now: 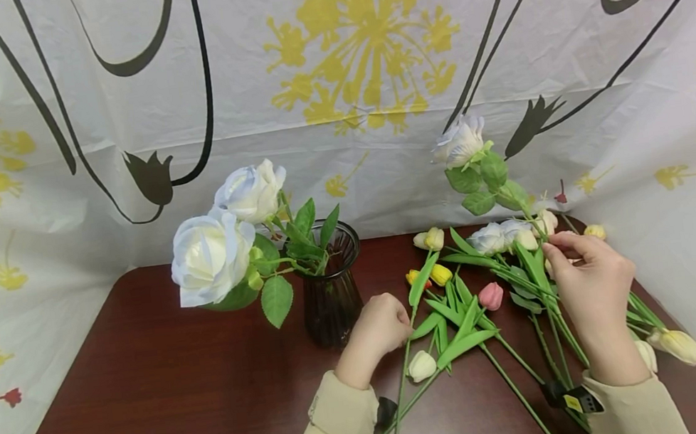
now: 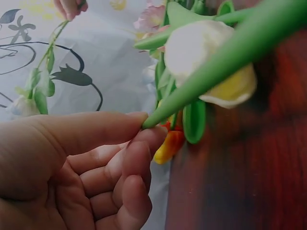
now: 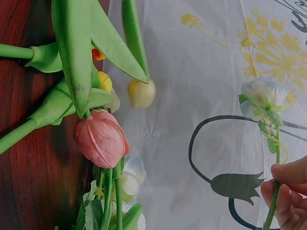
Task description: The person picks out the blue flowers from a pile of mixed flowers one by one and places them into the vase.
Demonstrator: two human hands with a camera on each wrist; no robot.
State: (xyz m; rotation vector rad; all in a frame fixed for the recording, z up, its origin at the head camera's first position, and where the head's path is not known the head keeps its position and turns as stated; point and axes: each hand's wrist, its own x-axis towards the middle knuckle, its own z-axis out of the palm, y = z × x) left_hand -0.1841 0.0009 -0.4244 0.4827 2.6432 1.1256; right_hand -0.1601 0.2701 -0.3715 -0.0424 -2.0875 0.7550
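My right hand (image 1: 595, 289) pinches the green stem of a pale blue-white rose (image 1: 463, 139) between thumb and fingers. The rose stands raised over the pile at the right, and its bloom and stem also show in the right wrist view. At the table's middle my left hand (image 1: 382, 324) pinches the tip of a green tulip leaf (image 2: 201, 81), its other fingers curled. Around that leaf lie a white tulip (image 1: 422, 366), a pink tulip (image 1: 491, 296) and a yellow tulip (image 1: 440, 274). A dark ribbed glass vase (image 1: 333, 312) stands just beyond the left hand.
Two pale blue roses (image 1: 211, 258) lean left out of the vase. More blue roses (image 1: 498, 235) and cream tulips (image 1: 677, 345) lie at the right, stems crossing. A patterned white cloth (image 1: 382, 177) hangs behind the dark red wooden table (image 1: 181, 393).
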